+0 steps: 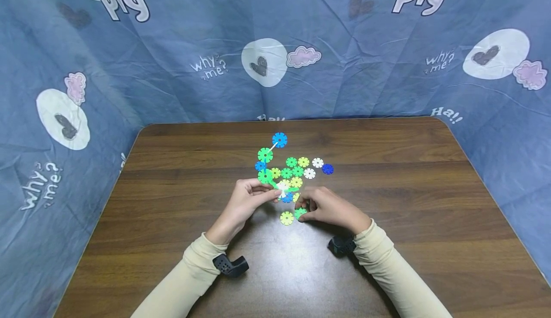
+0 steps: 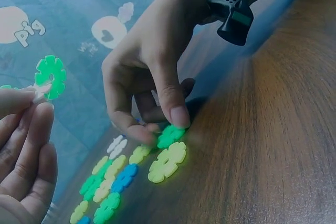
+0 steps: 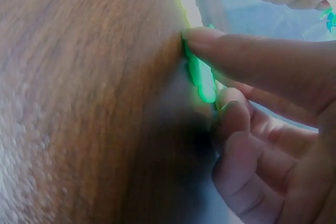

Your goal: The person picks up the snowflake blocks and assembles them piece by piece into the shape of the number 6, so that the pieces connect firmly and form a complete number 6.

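Note:
My left hand (image 1: 251, 201) pinches a white notched snowflake disc (image 1: 282, 189) between thumb and fingers. That disc belongs to a chain of interlocked discs: green, small blue, another green disc (image 1: 265, 155), a white one seen edge-on, and a blue disc (image 1: 280, 140) at the far end. My right hand (image 1: 331, 208) reaches down to the table, its thumb and fingers pinching the edges of a loose green disc (image 2: 171, 136). In the right wrist view this green disc (image 3: 202, 77) shows nearly edge-on under the thumb. A yellow disc (image 1: 286, 218) lies right beside it.
Loose flat discs lie on the wooden table (image 1: 172, 213) beyond the hands: several green and yellow ones, white ones (image 1: 309, 173), and a dark blue disc (image 1: 327, 169) at the right. A blue printed cloth (image 1: 172, 69) hangs behind the table's far edge.

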